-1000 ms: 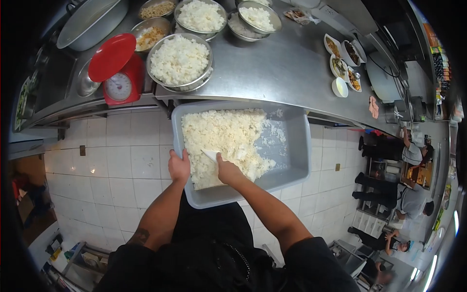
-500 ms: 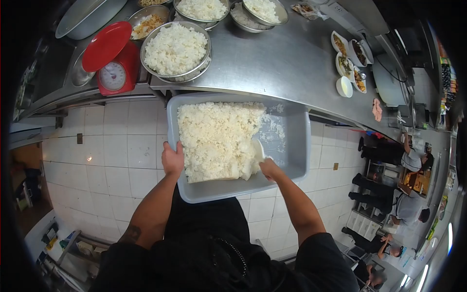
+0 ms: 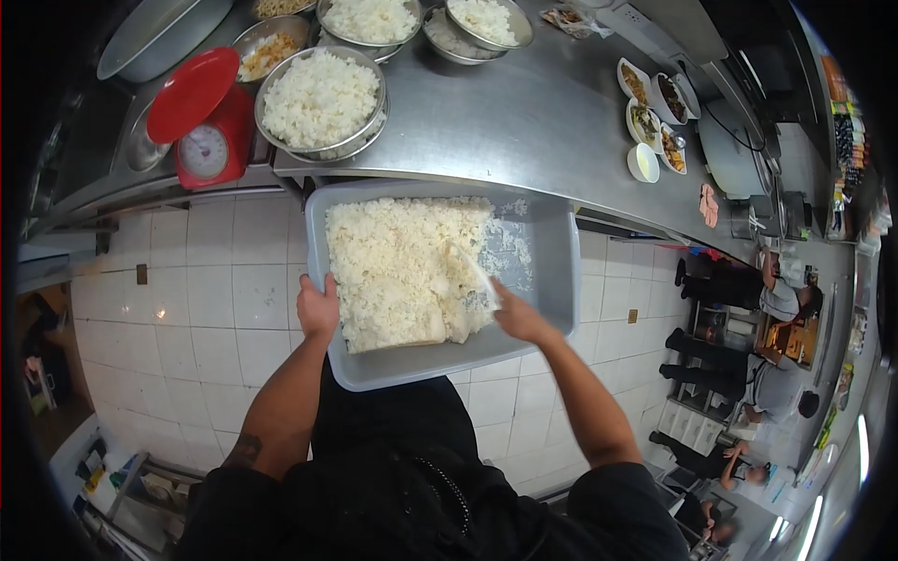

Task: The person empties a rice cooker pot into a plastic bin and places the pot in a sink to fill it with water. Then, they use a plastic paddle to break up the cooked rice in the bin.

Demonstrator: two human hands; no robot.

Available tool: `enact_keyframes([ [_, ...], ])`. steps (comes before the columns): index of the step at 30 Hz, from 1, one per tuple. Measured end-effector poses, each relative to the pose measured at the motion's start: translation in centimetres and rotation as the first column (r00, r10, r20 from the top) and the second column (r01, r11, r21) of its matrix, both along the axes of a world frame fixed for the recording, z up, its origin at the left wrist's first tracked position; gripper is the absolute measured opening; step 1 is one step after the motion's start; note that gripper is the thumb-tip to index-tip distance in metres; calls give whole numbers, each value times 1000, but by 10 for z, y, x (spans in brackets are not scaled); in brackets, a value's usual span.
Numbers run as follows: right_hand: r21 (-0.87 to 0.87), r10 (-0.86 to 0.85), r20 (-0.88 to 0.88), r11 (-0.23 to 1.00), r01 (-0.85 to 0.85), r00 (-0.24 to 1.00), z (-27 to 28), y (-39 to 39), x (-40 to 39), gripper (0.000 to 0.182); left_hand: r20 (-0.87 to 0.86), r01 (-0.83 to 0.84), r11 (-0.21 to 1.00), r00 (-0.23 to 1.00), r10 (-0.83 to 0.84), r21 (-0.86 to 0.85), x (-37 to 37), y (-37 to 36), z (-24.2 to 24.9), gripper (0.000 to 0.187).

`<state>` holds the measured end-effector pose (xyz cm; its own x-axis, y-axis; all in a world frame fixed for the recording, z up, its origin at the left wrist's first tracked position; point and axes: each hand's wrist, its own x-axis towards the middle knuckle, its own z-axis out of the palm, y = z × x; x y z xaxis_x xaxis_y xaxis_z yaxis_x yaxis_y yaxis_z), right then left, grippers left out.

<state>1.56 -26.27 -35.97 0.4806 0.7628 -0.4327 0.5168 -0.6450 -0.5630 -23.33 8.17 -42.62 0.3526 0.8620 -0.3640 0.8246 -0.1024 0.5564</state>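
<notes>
A large grey plastic tub (image 3: 552, 280) holds a thick slab of cooked white rice (image 3: 388, 266), with loose grains stuck to the bare floor at its right. My left hand (image 3: 318, 304) grips the tub's left rim, thumb on the inner side. In my right hand (image 3: 517, 313) is a white rice paddle (image 3: 479, 277), its blade tilted against the right side of the rice. Part of the blade is in or behind the rice, and the fingers wrap its handle. The tub's far edge meets the steel counter, and its near edge is close to my body.
On the steel counter (image 3: 524, 112) stand several bowls heaped with rice (image 3: 323, 98), a red dial scale (image 3: 208, 150) and small white dishes of food (image 3: 644, 126). A grey basin (image 3: 164, 37) sits at the far left. Several people (image 3: 776, 383) work at the right.
My right hand has moved the paddle up and slightly left, and its blade now lies higher on the rice's right edge. My left hand stays on the rim. The whole view has shifted a little.
</notes>
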Motion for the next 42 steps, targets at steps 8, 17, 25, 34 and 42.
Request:
enact_keyframes([
  [8, -659, 255, 151, 746, -95, 955, 56, 15, 24, 50, -7, -5, 1000, 1000, 6, 18, 3, -3, -1, 47],
  [17, -413, 28, 168, 910, 44, 985, -51, 2, -6, 41, -14, -10, 998, 1000, 11, 60, 3, -5, -3, 48],
  [25, -429, 286, 84, 875, -224, 955, 89, -14, 26, 44, -43, -12, 998, 999, 14, 64, 5, -6, 6, 49],
  [34, -621, 320, 188, 771, -140, 928, -11, 63, 7, 34, -65, -9, 998, 998, 13, 67, 4, -6, 2, 50],
  [42, -325, 111, 108, 943, -71, 988, 63, -25, 21, 41, -45, -13, 998, 999, 16, 60, 2, -6, 0, 49],
])
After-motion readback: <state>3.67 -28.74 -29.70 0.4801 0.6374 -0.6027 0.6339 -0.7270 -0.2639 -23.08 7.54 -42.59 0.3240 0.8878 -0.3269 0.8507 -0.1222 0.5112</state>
